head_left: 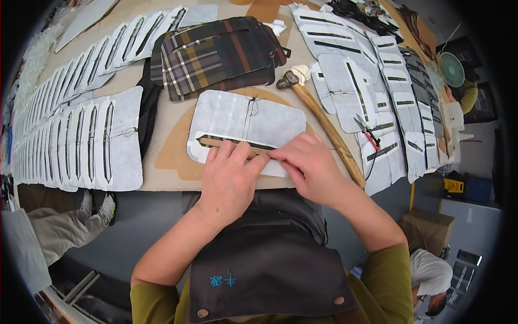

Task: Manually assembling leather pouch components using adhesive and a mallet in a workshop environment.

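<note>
A white-backed fabric panel (221, 116) lies at the table's front edge, with a long slot near its near side. Along that slot runs a narrow tan strip (210, 142). Curled over the strip and the panel's near edge is my left hand (229, 178), its fingertips pressed down. My right hand (310, 167) pinches at the slot's right end, thumb and forefinger together, touching the left fingertips. What sits between the right fingertips is hidden. Under the panel, a tan card template (175, 140) shows its curved edge.
A hammer (324, 119) with a wooden handle lies at my right. Beyond the panel are stacked plaid fabric pieces (216, 56). Rows of slotted white panels (121, 140) cover the left; more white panels (345, 70) and red-handled snips (371, 137) lie right. Other people stand nearby.
</note>
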The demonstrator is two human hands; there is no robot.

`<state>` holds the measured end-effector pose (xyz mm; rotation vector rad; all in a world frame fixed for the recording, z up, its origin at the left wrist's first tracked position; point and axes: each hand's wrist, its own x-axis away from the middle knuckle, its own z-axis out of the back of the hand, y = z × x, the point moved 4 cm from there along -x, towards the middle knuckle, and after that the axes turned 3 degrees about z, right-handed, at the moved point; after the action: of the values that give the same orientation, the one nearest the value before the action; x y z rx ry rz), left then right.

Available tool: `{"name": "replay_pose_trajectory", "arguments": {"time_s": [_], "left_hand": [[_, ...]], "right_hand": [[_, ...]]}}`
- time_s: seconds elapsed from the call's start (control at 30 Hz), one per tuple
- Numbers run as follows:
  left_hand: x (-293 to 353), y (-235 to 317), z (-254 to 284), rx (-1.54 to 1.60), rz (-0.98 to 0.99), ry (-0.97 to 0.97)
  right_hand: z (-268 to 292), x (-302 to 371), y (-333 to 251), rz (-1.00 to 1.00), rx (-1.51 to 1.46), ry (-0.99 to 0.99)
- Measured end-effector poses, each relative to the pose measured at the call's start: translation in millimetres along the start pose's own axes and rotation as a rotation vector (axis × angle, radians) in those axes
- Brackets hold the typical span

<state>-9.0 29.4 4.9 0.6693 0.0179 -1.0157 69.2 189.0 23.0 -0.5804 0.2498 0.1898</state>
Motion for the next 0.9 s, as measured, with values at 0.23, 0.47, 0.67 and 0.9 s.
{"name": "replay_pose_trajectory", "arguments": {"time_s": [0.23,0.47,0.67,0.9], "left_hand": [[1.4,2.1,-5.4,-0.042,-0.030,0.003],[0.7,3.7,-6.5,-0.058,-0.057,-0.060],[5.4,3.7,-3.5,-0.092,-0.047,-0.048],[19.4,-30.7,35.6,0.139,0.071,0.121]], "right_hand": [[4.9,19.5,8.5,-0.067,-0.046,0.068],[0.2,21.9,12.0,-0.079,-0.129,0.086],[5.5,30.1,16.1,-0.015,-0.033,0.118],[-1.4,-6.6,0.5,-0.192,-0.362,0.154]]}}
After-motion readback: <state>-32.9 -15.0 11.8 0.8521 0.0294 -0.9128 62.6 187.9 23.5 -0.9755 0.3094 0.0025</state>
